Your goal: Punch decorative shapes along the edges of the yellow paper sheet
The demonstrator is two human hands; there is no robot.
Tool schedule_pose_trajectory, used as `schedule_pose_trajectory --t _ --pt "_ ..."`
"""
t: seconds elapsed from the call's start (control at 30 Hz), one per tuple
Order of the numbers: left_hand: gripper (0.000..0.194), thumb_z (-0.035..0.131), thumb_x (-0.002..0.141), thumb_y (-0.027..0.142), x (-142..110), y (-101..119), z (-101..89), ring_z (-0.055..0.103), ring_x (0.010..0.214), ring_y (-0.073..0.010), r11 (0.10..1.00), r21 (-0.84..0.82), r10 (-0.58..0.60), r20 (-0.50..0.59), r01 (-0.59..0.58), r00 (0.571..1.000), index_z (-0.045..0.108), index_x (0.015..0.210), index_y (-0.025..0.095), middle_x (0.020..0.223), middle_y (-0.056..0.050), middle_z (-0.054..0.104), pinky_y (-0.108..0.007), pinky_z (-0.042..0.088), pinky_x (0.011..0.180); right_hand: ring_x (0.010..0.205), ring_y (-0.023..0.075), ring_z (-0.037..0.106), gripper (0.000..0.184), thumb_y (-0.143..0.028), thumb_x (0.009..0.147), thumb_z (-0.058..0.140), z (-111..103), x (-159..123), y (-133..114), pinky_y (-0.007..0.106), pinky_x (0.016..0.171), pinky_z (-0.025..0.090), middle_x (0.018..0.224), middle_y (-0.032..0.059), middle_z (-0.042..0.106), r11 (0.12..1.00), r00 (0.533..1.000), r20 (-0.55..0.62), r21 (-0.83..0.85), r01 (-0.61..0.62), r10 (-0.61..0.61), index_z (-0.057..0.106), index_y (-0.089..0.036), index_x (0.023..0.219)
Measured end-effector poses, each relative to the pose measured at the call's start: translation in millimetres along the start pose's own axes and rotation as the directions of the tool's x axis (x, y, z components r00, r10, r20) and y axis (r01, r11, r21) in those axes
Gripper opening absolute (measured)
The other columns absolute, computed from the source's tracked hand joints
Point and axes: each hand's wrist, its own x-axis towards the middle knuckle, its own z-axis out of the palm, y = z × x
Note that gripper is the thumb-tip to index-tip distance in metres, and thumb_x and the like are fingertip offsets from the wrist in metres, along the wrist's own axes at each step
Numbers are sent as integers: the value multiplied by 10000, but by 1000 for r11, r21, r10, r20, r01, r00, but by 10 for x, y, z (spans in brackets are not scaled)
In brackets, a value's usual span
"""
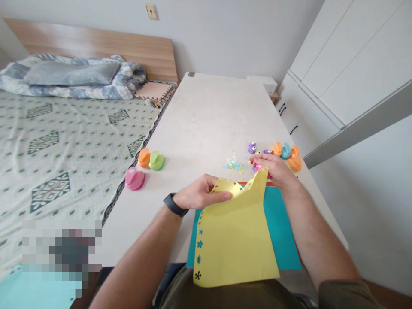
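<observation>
A yellow rectangular paper sheet (pixel 238 240) overhangs the white desk's (pixel 212 116) near edge; the left hand (pixel 202 193) pinches its far-left part, thumb on top; the right hand (pixel 274 168) curls around a pink plastic punch (pixel 261 168) at the sheet's raised far-right corner.

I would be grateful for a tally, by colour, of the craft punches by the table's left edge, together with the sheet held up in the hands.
Orange punch: 1
Green punch: 1
Pink punch: 1
Yellow sheet: 1
Total: 4
</observation>
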Motion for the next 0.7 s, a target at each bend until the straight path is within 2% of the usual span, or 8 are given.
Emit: schedule_pose_trajectory --t 0.1,0.2,0.3,0.4,0.53,0.6,0.7 --pt "423 791 848 523 -3 12 11 783 816 -298 1000 -12 8 -14 -8 1000 822 1106 188 1027 -130 813 -378 636 681 563 131 590 425 -482 768 830 14 -19 -17 250 436 434 915 45 748 999 999 38 -39 -24 25 807 -237 1115" --pt "436 809 825 531 -7 19 14 782 812 -304 1000 -17 -3 -27 3 1000 827 1092 187 1015 -135 813 -369 631 653 602 146 615 429 -504 781 830 7 -28 1 260 469 473 940 53 756 999 1000 25 -35 12 -11 805 -241 1119" --pt "427 784 854 524 -1 0 -1 781 814 -289 1000 -11 -10 -27 9 1000 811 1105 179 1026 -133 811 -355 629 641 661 166 645 420 -580 824 783 -19 -5 31 284 546 522 910 74 756 995 994 -56 36 96 -94 817 -204 1006" --pt "436 772 869 525 28 -50 -28 784 813 -275 1000 -24 14 -116 -17 993 796 1119 168 1046 -137 810 -339 630 654 680 198 668 454 -640 847 728 -57 22 38 336 592 557 861 78 744 971 982 -159 198 130 -99 798 -201 939" --pt "519 769 871 541 89 -124 -58 792 902 -300 996 -74 32 -276 -54 961 754 1231 167 1141 -154 796 -377 653 744 753 205 675 265 -495 832 755 -108 23 23 329 626 564 864 49 732 899 948 -290 367 237 -132 760 -232 863" --pt "545 756 882 547 115 -150 -65 792 932 -305 996 -71 39 -301 -63 953 734 1271 166 1163 -159 790 -394 657 777 820 208 682 172 -410 811 757 -129 13 27 321 660 570 910 40 734 871 930 -332 395 291 -159 752 -242 849" --pt "570 757 875 563 142 -173 -69 792 940 -311 996 -62 43 -329 -67 943 729 1281 164 1160 -158 791 -404 661 785 858 213 686 132 -362 785 752 -152 -1 55 326 687 575 954 35 735 860 921 -355 409 305 -158 743 -246 848"
